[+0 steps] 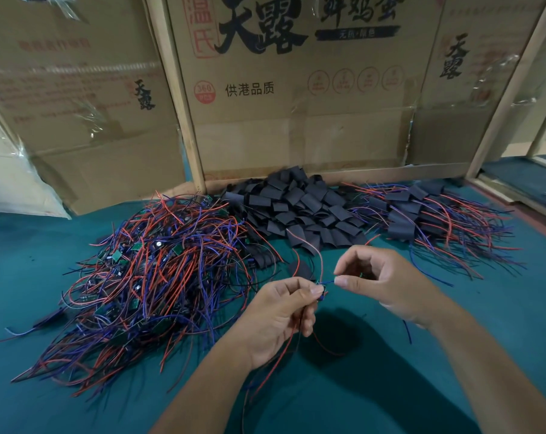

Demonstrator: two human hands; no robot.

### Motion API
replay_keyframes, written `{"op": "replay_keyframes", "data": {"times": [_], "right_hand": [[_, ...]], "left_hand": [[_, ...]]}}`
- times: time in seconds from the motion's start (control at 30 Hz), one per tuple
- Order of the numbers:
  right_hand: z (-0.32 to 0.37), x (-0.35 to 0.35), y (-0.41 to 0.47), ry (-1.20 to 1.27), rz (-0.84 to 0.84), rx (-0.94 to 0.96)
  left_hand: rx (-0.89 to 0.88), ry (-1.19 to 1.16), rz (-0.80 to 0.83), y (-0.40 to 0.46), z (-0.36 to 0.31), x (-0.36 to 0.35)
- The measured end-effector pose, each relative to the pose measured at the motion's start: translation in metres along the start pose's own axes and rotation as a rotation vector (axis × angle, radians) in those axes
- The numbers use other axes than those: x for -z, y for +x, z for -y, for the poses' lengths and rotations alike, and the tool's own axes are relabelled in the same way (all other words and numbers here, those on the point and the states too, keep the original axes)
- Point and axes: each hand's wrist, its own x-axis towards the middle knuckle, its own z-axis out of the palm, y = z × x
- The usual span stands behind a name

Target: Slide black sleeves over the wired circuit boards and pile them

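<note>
A teal felt-covered table (46, 261) carries three heaps with no tray or bin round them. At the left lies a tangled heap of red and blue wired circuit boards (159, 277), small green boards showing among the wires. In the middle, against the printed brown cardboard boxes (296, 89) that stand along the back edge, sits a mound of flat black sleeves (300, 205). At the right lies a pile of sleeved boards (422, 220), their wires fanning outward.

Both forearms reach in from the bottom edge and meet near the middle of the table, in front of the sleeve mound. The left hand (278, 314) has its fingers curled, thumb and forefinger pinching a wired circuit board's red and blue leads (320, 270), with more wire trailing down below the palm. The right hand (381, 280) is just beside it, thumb and forefinger pinching the blue end of the same leads, the other fingers loosely curled.

The board itself is mostly hidden between the fingertips; only a speck of green shows. One loose black sleeve (301, 270) lies just behind the hands.
</note>
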Motion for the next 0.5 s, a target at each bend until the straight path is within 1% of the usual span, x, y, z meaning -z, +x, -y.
{"op": "replay_keyframes", "data": {"times": [0.17, 0.23, 0.37, 0.5], "right_hand": [[0.003, 0.005, -0.002, -0.356, -0.073, 0.17], [0.006, 0.005, -0.002, -0.432, -0.097, 0.215], [0.005, 0.008, -0.003, -0.516, -0.06, 0.227], [-0.001, 0.016, -0.003, -0.577, -0.085, 0.149]], "left_hand": [[0.014, 0.073, 0.02, -0.003, -0.001, 0.001], [0.02, 0.128, 0.032, -0.003, 0.001, 0.001], [0.039, 0.225, 0.078, -0.004, 0.003, 0.002], [0.07, 0.291, 0.108, -0.006, 0.001, 0.003]]}}
